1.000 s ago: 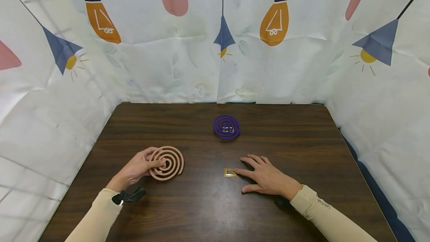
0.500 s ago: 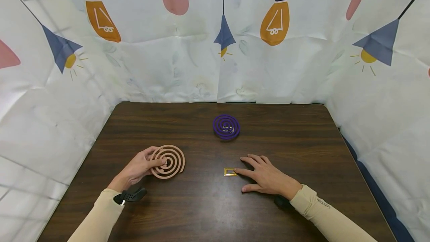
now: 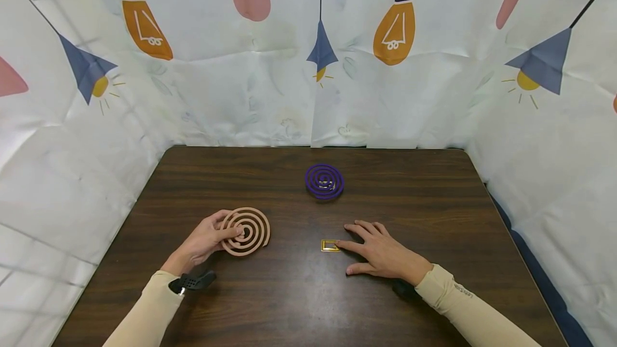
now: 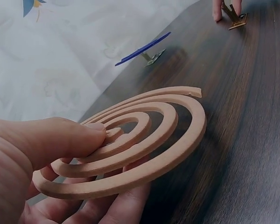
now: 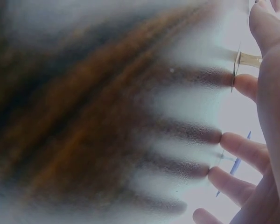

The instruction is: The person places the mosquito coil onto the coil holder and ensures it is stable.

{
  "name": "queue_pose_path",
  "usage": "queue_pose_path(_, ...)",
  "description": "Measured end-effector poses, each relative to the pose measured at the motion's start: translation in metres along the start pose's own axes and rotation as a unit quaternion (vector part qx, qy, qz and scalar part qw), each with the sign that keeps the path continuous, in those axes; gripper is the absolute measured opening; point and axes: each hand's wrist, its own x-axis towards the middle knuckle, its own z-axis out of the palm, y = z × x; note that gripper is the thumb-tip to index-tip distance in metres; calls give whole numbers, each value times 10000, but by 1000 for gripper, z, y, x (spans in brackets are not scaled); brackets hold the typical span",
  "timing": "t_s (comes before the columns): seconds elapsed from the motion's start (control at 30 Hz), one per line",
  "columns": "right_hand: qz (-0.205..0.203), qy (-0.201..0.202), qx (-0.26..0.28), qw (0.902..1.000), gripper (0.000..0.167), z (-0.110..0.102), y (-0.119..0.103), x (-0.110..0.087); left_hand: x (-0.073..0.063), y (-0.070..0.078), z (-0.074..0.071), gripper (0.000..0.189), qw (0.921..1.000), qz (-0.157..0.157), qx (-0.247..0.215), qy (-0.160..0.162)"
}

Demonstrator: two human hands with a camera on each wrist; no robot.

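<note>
My left hand (image 3: 202,241) pinches a tan mosquito coil (image 4: 130,179) at its centre, thumb on top and fingers beneath. The coil is held flat above the left half of the table in the head view. Fingers spread, my right hand (image 3: 383,253) rests on the table. Its index fingertip touches the edge of a small gold-coloured metal coil stand (image 3: 325,246), a flat rectangular frame whose upright tongue shows in the left wrist view (image 4: 234,14). Farther back, a purple mosquito coil (image 3: 324,180) sits tilted on a second metal stand (image 4: 155,58).
A dark wood-grain table (image 3: 414,186) lies under everything. White cloth (image 3: 270,95) printed with lamps and bulbs hangs behind it and along both sides. Black straps (image 3: 193,281) circle the wrists over light sleeves.
My left hand has shifted slightly to the right with the tan mosquito coil. The right hand, the gold-coloured stand and the purple coil have stayed in place.
</note>
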Motion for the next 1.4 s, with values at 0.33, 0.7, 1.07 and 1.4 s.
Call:
queue_pose_path(0.33,11,-11,51,10000,65,1,1,1,4,1,9,65,9999,-53,-99,53)
queue_pose_path(0.7,77,-46,132,9999,66,0,0,2,7,0,16,62,9999,25,-150,44)
queue_pose_path(1.07,76,-21,132,9999,66,0,0,2,11,1,23,62,9997,31,-252,37)
queue_pose_path(1.4,75,-36,56,9999,66,0,0,1,12,5,28,62,9998,19,-186,-23)
